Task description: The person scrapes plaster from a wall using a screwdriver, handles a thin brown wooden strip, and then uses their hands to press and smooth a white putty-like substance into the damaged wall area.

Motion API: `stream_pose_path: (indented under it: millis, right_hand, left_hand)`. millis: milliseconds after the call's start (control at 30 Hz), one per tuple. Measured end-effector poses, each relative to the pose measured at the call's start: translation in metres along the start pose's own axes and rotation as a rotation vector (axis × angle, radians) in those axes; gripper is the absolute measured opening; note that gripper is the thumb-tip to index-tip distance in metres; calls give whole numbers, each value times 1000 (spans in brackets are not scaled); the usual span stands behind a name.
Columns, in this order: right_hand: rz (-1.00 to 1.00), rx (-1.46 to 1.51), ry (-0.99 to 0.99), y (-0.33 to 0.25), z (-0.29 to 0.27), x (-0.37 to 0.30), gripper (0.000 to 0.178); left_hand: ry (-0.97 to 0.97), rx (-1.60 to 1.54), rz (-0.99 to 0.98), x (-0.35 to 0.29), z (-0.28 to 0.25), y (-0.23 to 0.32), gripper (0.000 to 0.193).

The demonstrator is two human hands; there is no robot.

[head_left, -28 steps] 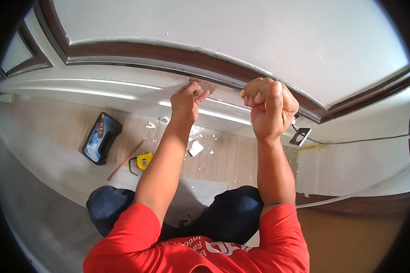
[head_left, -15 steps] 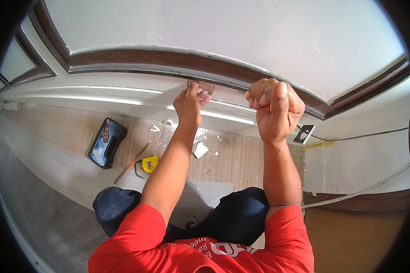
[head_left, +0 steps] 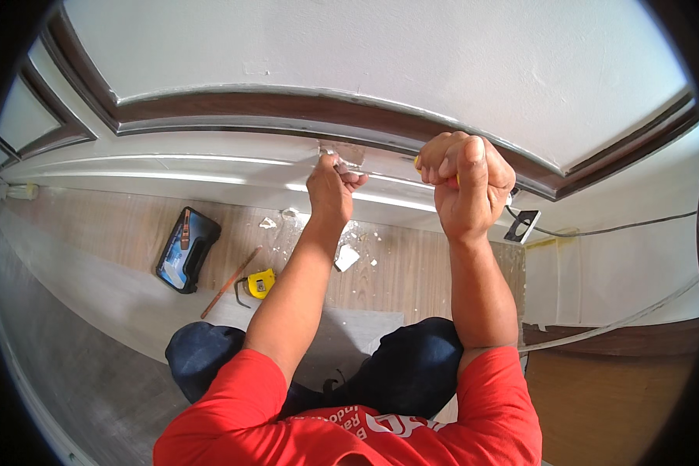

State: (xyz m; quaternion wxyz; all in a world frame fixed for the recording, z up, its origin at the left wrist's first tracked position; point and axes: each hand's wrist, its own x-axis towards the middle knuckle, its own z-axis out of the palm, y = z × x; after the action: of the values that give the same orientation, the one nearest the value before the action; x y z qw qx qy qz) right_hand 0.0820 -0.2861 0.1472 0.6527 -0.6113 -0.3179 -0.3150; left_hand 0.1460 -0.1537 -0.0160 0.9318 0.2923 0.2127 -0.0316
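Left hand (head_left: 332, 186) lower, at rough brownish wall patch (head_left: 352, 154).

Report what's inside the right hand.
The right hand grips a yellow-and-red object; only small yellow and red bits show at the fingers. The fist covers the rest, so its kind cannot be told.

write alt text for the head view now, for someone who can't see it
A person in a red shirt grips a mostly hidden red-and-yellow object in the right hand, with the left hand at a rough, bare patch low on a white wall. White fragments, a yellow tape measure, a thin reddish stick and a black case lie on the floor.
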Motion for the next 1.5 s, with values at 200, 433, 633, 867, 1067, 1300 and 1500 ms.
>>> stream_pose_path:
  millis: [200, 433, 633, 867, 1067, 1300, 1500]
  right_hand:
    - [3, 62, 27, 2, -1, 1, 40]
    - [-23, 53, 1, -10, -10, 4, 43]
    - [-60, 51, -11, -15, -12, 5, 43]
    - [-55, 72, -25, -19, -9, 4, 42]
    - [-47, 84, -18, -21, -17, 2, 40]
    - [-69, 79, -16, -20, -29, -1, 38]
    - [-43, 77, 3, -23, -31, -6, 39]
  left_hand:
    - [-109, 290, -260, -42, -1, -46, 17]
    - [-21, 466, 178, -20, -4, -21, 25]
    - [182, 234, 260, -10, 2, 3, 37]
    - [202, 128, 302, -2, 6, 1, 35]
    - [283, 92, 220, -8, 20, 7, 26]
    - [345, 114, 149, -10, 32, 22, 24]
    - [460, 8, 118, -7, 48, 22, 34]
